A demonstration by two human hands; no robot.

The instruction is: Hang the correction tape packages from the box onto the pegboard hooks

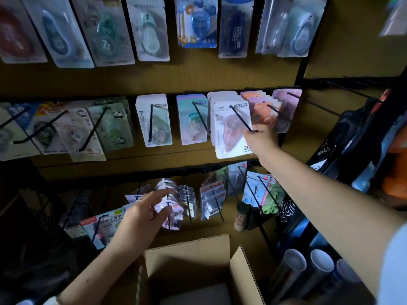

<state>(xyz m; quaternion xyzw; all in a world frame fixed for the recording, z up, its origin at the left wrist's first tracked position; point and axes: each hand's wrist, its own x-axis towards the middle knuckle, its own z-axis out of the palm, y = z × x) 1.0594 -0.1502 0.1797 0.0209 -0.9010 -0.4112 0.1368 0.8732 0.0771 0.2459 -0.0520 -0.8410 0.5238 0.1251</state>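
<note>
Dim shop aisle, a cardboard-brown pegboard wall (198, 75) in front of you, and nearest your body the open cardboard box (191, 256), flaps up; what is inside is too dark to make out.

Just beyond the box, your left hand (141, 216) hovers with its fingers apart and loosely bent, holding nothing, close to a clear blister pack (169, 208) on the bottom row of hooks.

Farther up, your right hand (261, 138) is at the tip of a black hook (241, 118) in the middle row. Its fingers look curled at the edge of the white correction tape packages (231, 128) stacked there, though the grip is partly hidden, so I judge it a pinch rather than a sure one.

To do this well, line the card's hole up with the hook tip, slide it fully back against the stack, and keep the front card square. Use your free left hand for the next pack.
</note>
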